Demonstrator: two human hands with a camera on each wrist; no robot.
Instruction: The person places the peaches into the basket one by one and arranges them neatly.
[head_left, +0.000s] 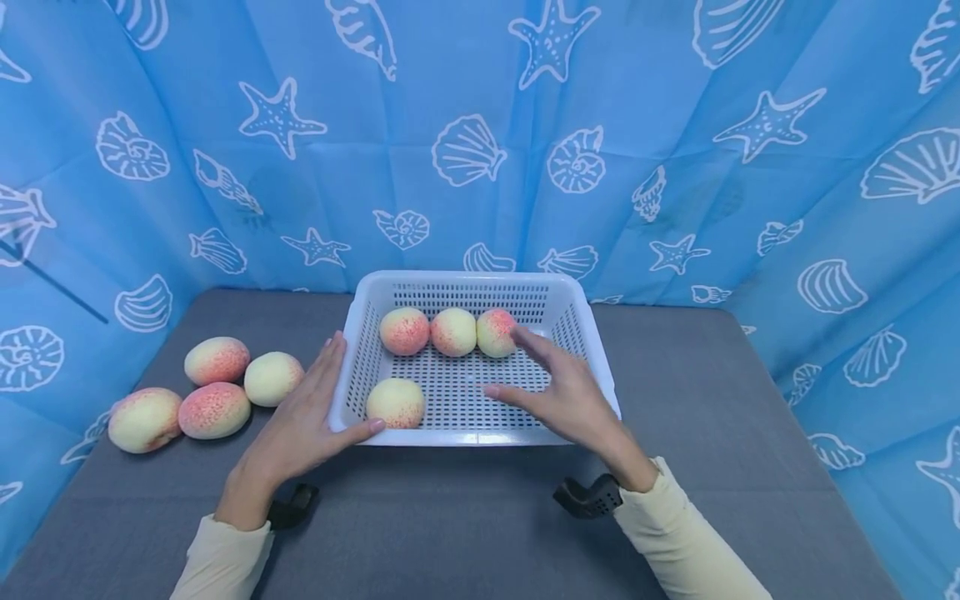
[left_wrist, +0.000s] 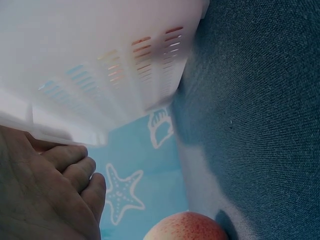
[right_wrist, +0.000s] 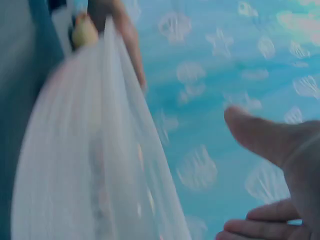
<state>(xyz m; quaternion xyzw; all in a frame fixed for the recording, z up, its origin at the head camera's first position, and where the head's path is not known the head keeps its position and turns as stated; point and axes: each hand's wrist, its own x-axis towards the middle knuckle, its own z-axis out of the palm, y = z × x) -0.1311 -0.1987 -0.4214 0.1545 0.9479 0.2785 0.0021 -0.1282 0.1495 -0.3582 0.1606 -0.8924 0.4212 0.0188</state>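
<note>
A white slotted plastic basket (head_left: 480, 439) stands on the grey table. Three peaches line its back half: one on the left (head_left: 405, 332), one in the middle (head_left: 453, 332), one on the right (head_left: 496, 332). Another peach (head_left: 395, 403) lies in its front left corner. My left hand (head_left: 300, 425) rests along the basket's left side, fingers straight, thumb at the front rim. Over the basket's right part hovers my right hand (head_left: 566, 392), thumb and fingers spread, holding nothing. In the right wrist view, the right hand (right_wrist: 280, 170) appears apart from the basket wall (right_wrist: 100, 150).
Left of the basket, several peaches lie grouped on the table, among them a pale one (head_left: 273, 379) close to my left hand and a redder one (head_left: 215, 410). A blue curtain (head_left: 480, 217) with white shells and starfish hangs behind the table (head_left: 450, 517).
</note>
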